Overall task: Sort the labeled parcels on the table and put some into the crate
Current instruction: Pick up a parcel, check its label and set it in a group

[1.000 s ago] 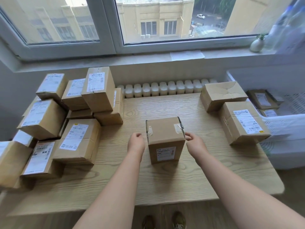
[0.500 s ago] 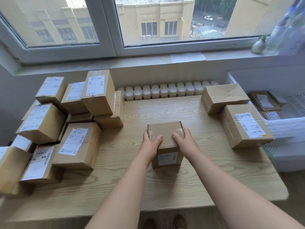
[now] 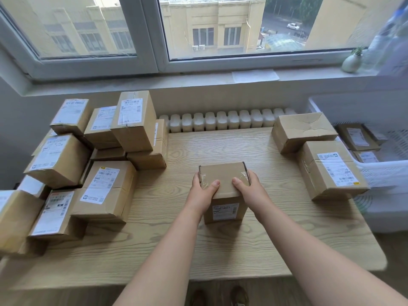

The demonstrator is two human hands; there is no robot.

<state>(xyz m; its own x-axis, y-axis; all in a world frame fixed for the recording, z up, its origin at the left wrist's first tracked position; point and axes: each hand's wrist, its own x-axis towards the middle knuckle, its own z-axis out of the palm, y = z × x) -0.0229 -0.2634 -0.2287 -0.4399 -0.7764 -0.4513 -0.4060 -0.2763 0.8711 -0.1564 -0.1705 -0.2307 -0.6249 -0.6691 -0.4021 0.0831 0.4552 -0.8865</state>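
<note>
A small brown cardboard parcel [image 3: 223,173] is gripped by the left hand [image 3: 203,192] and the right hand [image 3: 250,191] at the middle of the pale wooden table [image 3: 220,250]. A few boxes [image 3: 357,138] are already held in the white plastic crate [image 3: 386,173] off the table's right edge. Many stacked parcels [image 3: 106,186] at its left are yet to be sorted.

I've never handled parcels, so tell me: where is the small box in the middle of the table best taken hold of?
Grip the small parcel by its left and right side faces near the top, coming from above on the near side. It stands upright with flat sides clear of the other parcels. The left hand and right hand clasp it so, thumbs on top.
</note>
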